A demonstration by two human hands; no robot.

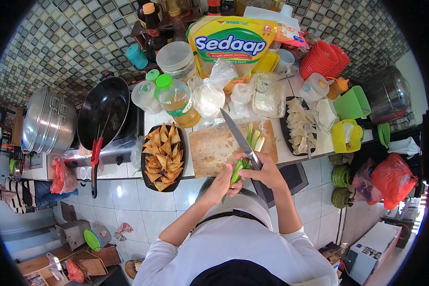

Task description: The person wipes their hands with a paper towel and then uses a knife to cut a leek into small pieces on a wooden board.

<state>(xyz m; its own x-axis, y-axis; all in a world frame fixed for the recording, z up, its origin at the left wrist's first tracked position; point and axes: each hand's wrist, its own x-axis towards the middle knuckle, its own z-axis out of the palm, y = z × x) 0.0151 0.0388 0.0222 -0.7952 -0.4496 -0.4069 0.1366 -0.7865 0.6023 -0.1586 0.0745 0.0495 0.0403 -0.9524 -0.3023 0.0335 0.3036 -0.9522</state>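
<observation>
My right hand (266, 172) is closed round the handle of a large knife (237, 133), whose blade points up and away over the board. Green leaves (240, 170) are gripped in my left hand (220, 185), close beside the right one at the board's near edge. On the wooden cutting board (209, 150) lie pale green stalks (255, 139) near its right side. Left of the board, a black tray (185, 162) holds golden fried triangles (163, 155). To the right, another dark tray (289, 136) carries pale folded wrappers (301, 125).
Behind the board stand an oil bottle (176, 100), plastic bags (209, 97) and a yellow Sedaap pack (231, 45). A black wok (105, 112) and steel pot (49, 121) are at left. Red bowls (321, 59) and a green container (352, 102) stand right. A person (28, 194) is far left.
</observation>
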